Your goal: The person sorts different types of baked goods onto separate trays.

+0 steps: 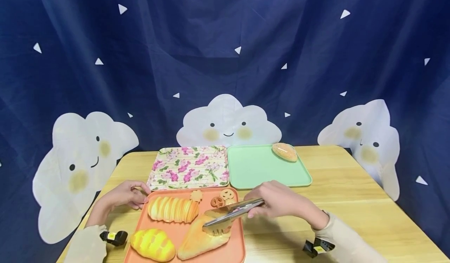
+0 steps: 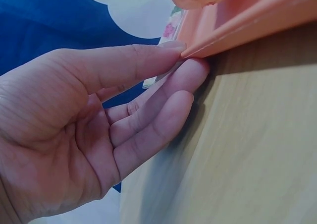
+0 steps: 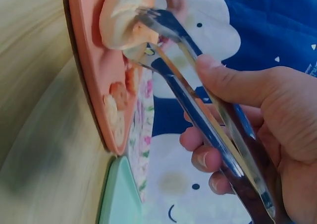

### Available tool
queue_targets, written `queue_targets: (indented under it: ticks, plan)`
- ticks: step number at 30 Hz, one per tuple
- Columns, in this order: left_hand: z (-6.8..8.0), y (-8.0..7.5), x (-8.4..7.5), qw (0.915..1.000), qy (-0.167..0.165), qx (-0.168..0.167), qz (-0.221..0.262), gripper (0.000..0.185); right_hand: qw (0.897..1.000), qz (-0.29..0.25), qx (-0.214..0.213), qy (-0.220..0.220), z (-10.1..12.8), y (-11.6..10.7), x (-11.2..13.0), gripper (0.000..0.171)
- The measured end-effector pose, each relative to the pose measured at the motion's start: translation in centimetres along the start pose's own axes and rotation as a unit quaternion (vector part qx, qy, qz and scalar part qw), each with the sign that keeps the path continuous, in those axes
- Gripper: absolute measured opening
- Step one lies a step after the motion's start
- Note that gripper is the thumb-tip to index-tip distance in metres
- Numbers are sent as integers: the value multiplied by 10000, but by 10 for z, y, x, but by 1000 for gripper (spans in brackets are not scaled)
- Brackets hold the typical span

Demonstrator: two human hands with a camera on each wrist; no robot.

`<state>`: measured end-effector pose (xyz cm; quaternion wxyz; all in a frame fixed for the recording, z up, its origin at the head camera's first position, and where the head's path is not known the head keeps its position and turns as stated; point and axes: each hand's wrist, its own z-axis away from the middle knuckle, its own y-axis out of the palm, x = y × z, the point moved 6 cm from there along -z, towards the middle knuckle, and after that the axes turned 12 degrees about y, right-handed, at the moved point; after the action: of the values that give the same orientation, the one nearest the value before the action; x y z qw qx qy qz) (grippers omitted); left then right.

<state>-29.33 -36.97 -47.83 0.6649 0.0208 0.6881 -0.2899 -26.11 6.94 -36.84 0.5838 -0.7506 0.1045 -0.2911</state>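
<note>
My right hand [image 1: 277, 200] holds metal tongs [image 3: 188, 92], thumb on one arm and fingers curled round the other. The tong tips are at the upper end of a pale golden, pointed bread [image 1: 200, 239] on the orange tray [image 1: 235, 251], one tip on each side. At the tray's far left corner my left hand [image 1: 126, 195] pinches the rim between thumb and fingertips, as the left wrist view shows. Also on this tray are a ridged bread roll [image 1: 173, 209], a yellow bread [image 1: 153, 244], a flower-shaped cookie [image 1: 196, 195] and round cookies [image 1: 227, 194], partly hidden by the tongs.
Behind the orange tray lies a floral tray [image 1: 190, 167]. Beside it on the right is a green tray [image 1: 260, 169], with a seeded bread [image 1: 284, 152] at its far right corner. All stand on a wooden table [image 1: 351, 200] before a dark blue curtain [image 1: 225, 67] with clouds.
</note>
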Motion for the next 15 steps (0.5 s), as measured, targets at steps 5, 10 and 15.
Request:
queue_targets:
  ticks: [5, 10, 15]
  plan:
    - [1, -1, 2, 10000, -2, 16, -20, 32, 9988, -169, 279, 354, 1, 3, -10, 41]
    - [0, -1, 2, 10000, -40, 22, -29, 32, 9963, -336, 527, 582, 6, 9, -16, 49]
    - [-1, -2, 3, 9999, -98, 6, -79, 29, 9959, -330, 580, 614, 9, 12, -18, 49]
